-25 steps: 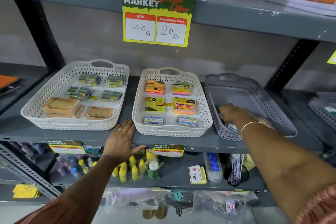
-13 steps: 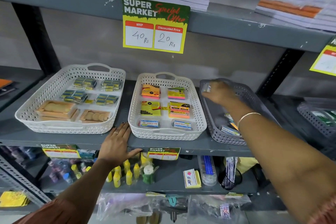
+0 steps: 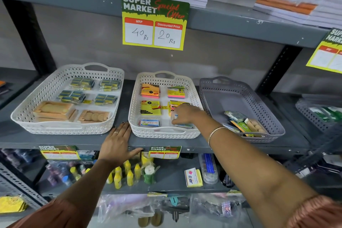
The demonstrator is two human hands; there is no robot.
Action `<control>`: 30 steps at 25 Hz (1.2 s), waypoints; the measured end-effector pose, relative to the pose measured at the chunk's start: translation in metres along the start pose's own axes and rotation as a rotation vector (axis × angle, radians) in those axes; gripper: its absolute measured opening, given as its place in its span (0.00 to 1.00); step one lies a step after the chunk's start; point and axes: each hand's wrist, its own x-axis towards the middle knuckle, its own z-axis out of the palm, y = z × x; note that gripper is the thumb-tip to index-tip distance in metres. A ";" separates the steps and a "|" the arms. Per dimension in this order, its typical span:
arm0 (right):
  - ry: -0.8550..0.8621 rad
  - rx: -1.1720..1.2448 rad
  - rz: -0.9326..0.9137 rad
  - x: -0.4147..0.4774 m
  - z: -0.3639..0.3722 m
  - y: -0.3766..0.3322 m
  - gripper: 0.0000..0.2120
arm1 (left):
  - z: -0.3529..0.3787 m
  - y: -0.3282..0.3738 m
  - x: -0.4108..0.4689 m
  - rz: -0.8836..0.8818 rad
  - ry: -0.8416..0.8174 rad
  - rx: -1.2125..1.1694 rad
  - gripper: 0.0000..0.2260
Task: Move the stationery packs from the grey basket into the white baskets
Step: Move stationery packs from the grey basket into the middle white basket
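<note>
Grey metal shelf [image 3: 120, 140], three baskets in a row: right hand [image 3: 185, 114], out of the grey basket [image 3: 240, 96] a second ago, now fingers closed on a small pack [image 3: 174, 116] low over the middle white basket [image 3: 164, 133], about to release; left hand [image 3: 116, 144] flat, fingers spread, holding nothing; several packs left [image 3: 242, 124].

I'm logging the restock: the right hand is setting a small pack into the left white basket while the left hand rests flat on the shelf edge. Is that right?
Not quite. The head view shows the right hand over the front right corner of the middle white basket, not the left white basket. The rest holds: it has a small pack, and the left hand rests flat on the shelf edge.
</note>
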 end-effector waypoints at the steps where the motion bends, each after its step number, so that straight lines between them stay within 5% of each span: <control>1: 0.007 -0.010 0.001 0.000 0.002 -0.001 0.20 | 0.001 0.000 0.000 -0.001 0.001 0.002 0.45; 6: 0.001 0.130 0.039 -0.008 -0.009 0.008 0.30 | 0.002 -0.001 0.000 -0.002 0.006 0.004 0.46; 10: 0.379 0.197 0.323 -0.021 -0.021 0.055 0.13 | 0.003 -0.001 0.001 0.002 0.013 0.000 0.46; 14: 0.122 0.102 0.568 -0.051 0.008 0.098 0.14 | 0.003 -0.002 0.000 0.000 0.018 -0.010 0.46; 21: -0.116 0.054 0.541 -0.053 0.024 0.112 0.21 | 0.005 -0.002 0.002 0.002 0.021 -0.013 0.46; 27: -0.054 0.066 0.530 -0.054 0.018 0.113 0.16 | 0.001 0.000 0.000 0.002 0.025 -0.002 0.45; 30: 0.128 0.231 0.516 -0.047 -0.017 0.098 0.14 | -0.001 0.001 0.000 -0.004 0.029 -0.009 0.44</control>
